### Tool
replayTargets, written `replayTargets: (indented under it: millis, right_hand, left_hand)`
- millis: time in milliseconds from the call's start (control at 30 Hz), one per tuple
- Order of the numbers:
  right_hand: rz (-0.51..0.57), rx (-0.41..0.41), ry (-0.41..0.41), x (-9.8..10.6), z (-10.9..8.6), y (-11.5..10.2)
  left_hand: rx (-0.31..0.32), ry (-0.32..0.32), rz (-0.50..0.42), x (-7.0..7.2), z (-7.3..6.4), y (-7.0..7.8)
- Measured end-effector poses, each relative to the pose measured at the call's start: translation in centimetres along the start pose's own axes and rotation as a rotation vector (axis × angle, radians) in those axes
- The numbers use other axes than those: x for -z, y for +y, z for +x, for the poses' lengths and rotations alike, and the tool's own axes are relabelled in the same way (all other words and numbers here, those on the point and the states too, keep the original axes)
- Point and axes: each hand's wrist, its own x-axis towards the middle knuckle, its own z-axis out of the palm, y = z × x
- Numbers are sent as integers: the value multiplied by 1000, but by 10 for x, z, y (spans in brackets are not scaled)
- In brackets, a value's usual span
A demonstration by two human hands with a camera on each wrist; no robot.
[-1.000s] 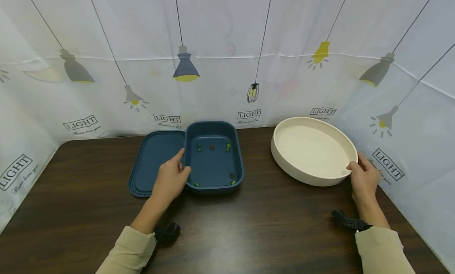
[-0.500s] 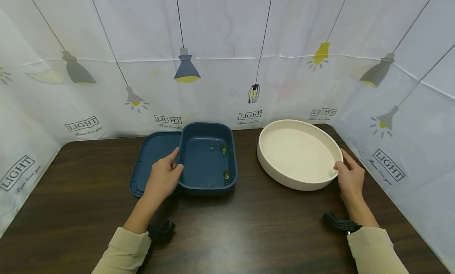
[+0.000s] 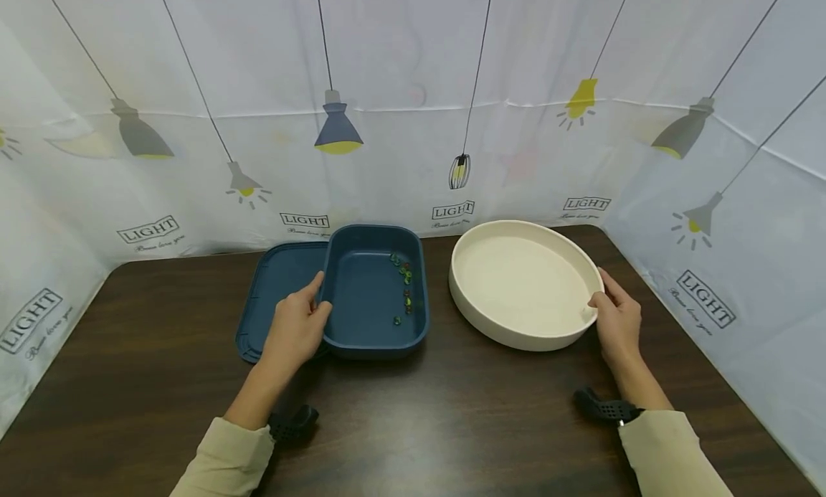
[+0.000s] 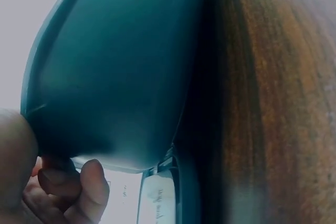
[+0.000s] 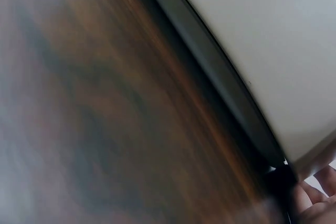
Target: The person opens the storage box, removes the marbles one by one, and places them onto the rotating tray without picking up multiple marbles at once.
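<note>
In the head view my left hand (image 3: 297,326) grips the left wall of a deep dark blue rectangular container (image 3: 355,296), thumb at the rim and index finger along the outside. Several small shiny green and reddish beads (image 3: 406,276) lie in a loose line along its right side. The left wrist view has the container's outer wall (image 4: 115,72) close up, the thumb on its rim and other fingers curled below. My right hand (image 3: 619,323) pinches the right rim of a large round cream tray (image 3: 523,282) with nothing in it. Only that hand's fingertips show in the right wrist view.
A flat dark blue lid (image 3: 274,296) lies to the left, partly hidden by the container. Dark wooden table (image 3: 452,418) shows in front and between the two vessels. Behind hangs a white curtain (image 3: 400,145) printed with lamps.
My right hand has slid the cream tray leftward, closer to the blue container. The container has shifted slightly left, and the beads have gathered from scattered spots toward its right side.
</note>
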Motion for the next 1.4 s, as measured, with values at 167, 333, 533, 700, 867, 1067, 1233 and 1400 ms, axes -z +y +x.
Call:
replayTargets:
  millis: [167, 333, 533, 700, 867, 1067, 1233, 1400]
  right_hand:
    - [10, 18, -9, -5, -2, -2]
    - [23, 15, -4, -6, -3, -4]
    - [2, 21, -8, -5, -2, -2]
    - [-26, 34, -13, -4, 1, -1]
    - [-21, 34, -9, -4, 3, -1]
    - [-25, 40, -20, -7, 2, 2]
    - [-11, 32, -26, -6, 0, 4]
    - [-12, 41, -16, -6, 1, 2]
  left_hand:
    - [-10, 0, 0, 3, -1, 3]
    - [-11, -18, -25, 2, -1, 8]
    - [13, -49, -58, -6, -2, 8]
    - [23, -47, -41, -11, -1, 6]
    - [38, -51, -14, -15, 0, 1]
    - [65, -48, 19, -15, -1, -5]
    - [59, -43, 51, -12, 0, -7]
    - [39, -43, 71, -8, 1, -4]
